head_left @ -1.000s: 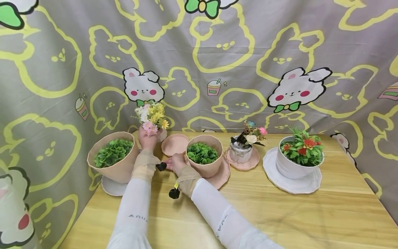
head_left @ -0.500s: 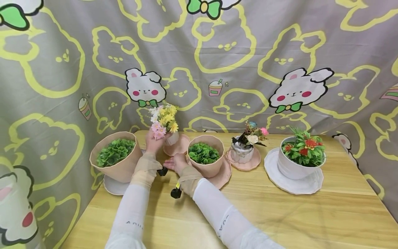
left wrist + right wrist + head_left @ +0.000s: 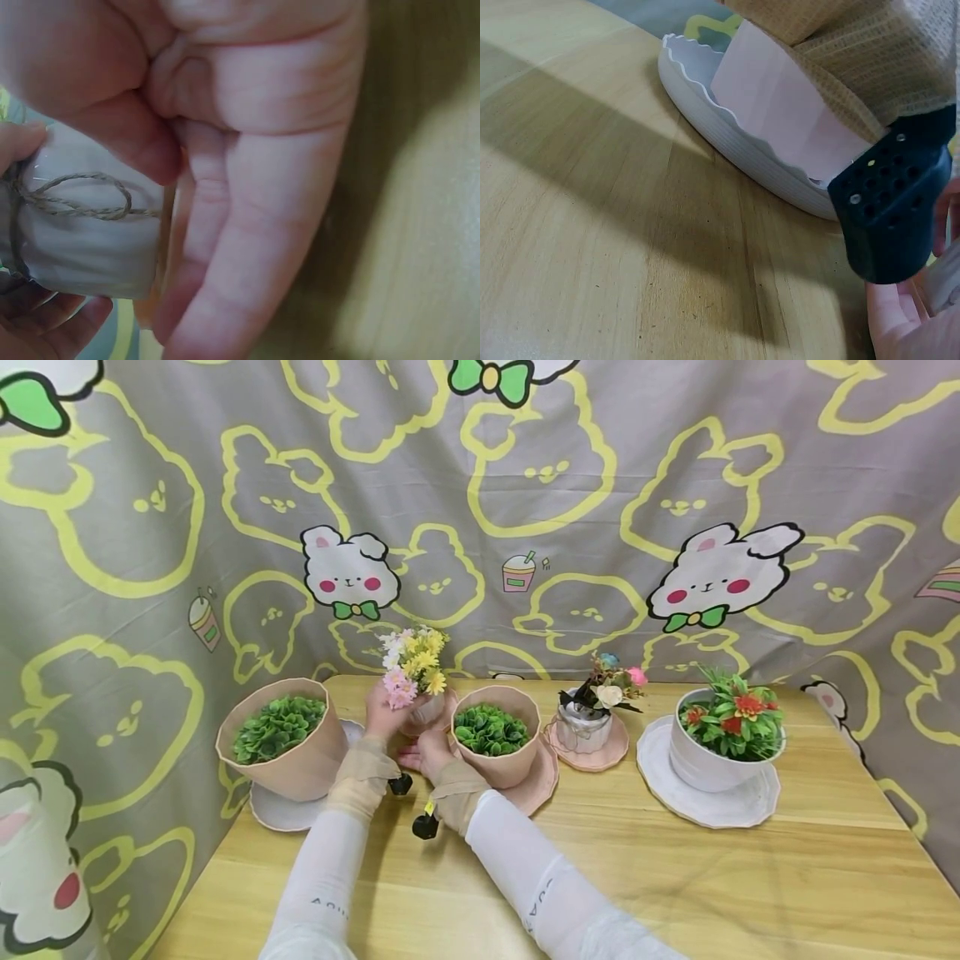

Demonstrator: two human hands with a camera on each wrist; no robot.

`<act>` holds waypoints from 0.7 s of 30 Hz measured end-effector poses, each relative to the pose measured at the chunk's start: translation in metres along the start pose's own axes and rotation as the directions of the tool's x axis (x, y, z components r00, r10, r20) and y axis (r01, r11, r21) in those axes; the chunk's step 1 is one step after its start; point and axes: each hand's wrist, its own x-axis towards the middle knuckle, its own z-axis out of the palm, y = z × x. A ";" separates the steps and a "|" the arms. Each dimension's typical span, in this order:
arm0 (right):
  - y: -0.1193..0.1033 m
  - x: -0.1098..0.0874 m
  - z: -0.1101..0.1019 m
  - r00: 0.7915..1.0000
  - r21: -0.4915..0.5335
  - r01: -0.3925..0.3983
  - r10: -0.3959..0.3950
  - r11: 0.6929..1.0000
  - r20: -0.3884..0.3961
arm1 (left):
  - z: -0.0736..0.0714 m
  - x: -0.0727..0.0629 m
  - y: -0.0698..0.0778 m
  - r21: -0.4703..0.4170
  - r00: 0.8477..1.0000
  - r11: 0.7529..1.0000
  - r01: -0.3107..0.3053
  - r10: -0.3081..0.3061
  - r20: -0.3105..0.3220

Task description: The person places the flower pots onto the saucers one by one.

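Note:
My left hand (image 3: 384, 717) grips a small white pot (image 3: 94, 217) tied with a twine bow, from which pink, white and yellow artificial flowers (image 3: 412, 664) rise. The pot is at a small pink saucer (image 3: 452, 697); in the left wrist view its base is right by the saucer's rim, and whether it rests there is hard to tell. My right hand (image 3: 427, 753) is at the saucer's near edge. In the left wrist view its thumb lies over the rim while its long fingers (image 3: 262, 217) stretch along the other side, pinching the saucer.
A large peach pot (image 3: 292, 760) with green leaves stands left on a white saucer (image 3: 277, 810). Another peach pot (image 3: 495, 768) stands close to my right hand. Farther right are a twine-tied flower pot (image 3: 583, 731) and a white pot (image 3: 708, 768) with red flowers.
My left hand has carried the flower pot rightward and down, from beside the large left pot to the small pink saucer. My right hand has stayed at the saucer's edge.

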 end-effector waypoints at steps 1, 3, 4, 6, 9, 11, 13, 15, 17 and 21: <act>0.000 0.000 0.000 1.000 -0.001 0.002 -0.002 1.000 -0.003 | 0.001 0.000 -0.001 0.002 1.000 1.000 0.001 -0.001 0.001; 0.000 -0.001 0.000 1.000 -0.001 0.004 -0.004 1.000 -0.003 | 0.002 -0.001 -0.001 0.015 1.000 1.000 -0.004 0.004 0.004; 0.000 -0.001 0.001 1.000 -0.003 0.007 -0.007 1.000 -0.005 | 0.002 -0.001 -0.002 0.025 1.000 1.000 -0.008 0.008 0.006; 0.000 -0.001 0.001 1.000 -0.002 0.009 -0.009 1.000 -0.009 | 0.003 -0.002 -0.003 0.057 1.000 0.998 -0.011 0.011 0.011; 0.001 -0.002 0.001 1.000 0.001 0.012 -0.012 1.000 -0.020 | 0.003 -0.004 -0.004 0.113 1.000 0.994 -0.012 0.009 0.025; 0.001 -0.002 0.002 1.000 -0.003 0.010 -0.010 1.000 -0.023 | 0.003 -0.006 -0.005 0.138 0.999 0.990 -0.007 0.002 0.033; 0.002 -0.002 0.002 1.000 -0.008 0.013 -0.013 1.000 -0.027 | 0.002 -0.007 -0.005 0.150 0.999 0.989 -0.001 -0.004 0.035; 0.003 -0.001 0.002 1.000 -0.015 0.015 -0.015 1.000 -0.022 | 0.002 -0.008 -0.005 0.142 0.999 0.990 0.015 -0.020 0.033; 0.003 0.000 0.001 1.000 -0.020 0.021 -0.021 1.000 -0.015 | 0.003 -0.008 -0.004 0.126 0.999 0.992 0.013 -0.018 0.034; 0.004 0.003 0.000 1.000 -0.024 0.030 -0.030 0.999 0.002 | 0.004 -0.006 -0.006 0.094 0.999 0.996 0.010 -0.014 0.040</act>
